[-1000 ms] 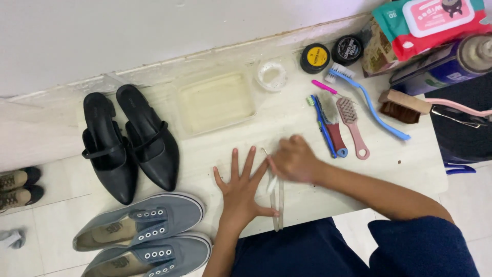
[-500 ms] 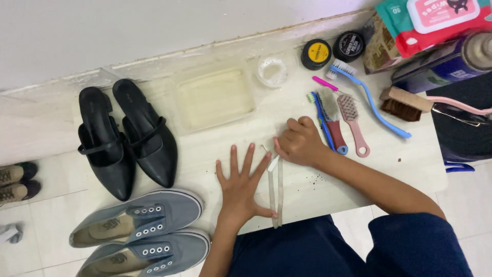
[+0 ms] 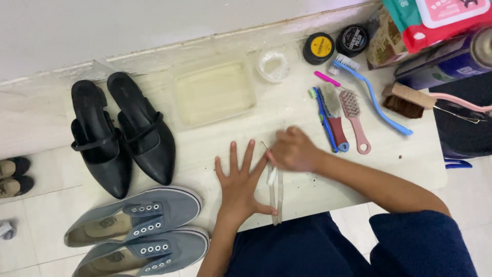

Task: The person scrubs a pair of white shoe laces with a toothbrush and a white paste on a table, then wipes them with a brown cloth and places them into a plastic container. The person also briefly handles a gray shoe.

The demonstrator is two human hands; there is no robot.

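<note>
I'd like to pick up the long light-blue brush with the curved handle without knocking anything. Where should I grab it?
Probably the bare lower end of the long light-blue brush, coming from the right. The handle runs slantwise down to the right, its bristled head lies near the round black tins, and a pink brush lies on its left.

right hand (image 3: 293, 150) blurred, wipes pack (image 3: 441, 18) cut off

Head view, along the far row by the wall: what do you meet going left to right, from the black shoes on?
Black shoes → clear tray → small clear lid → yellow-lidded tin → black tin → wipes pack.
</note>
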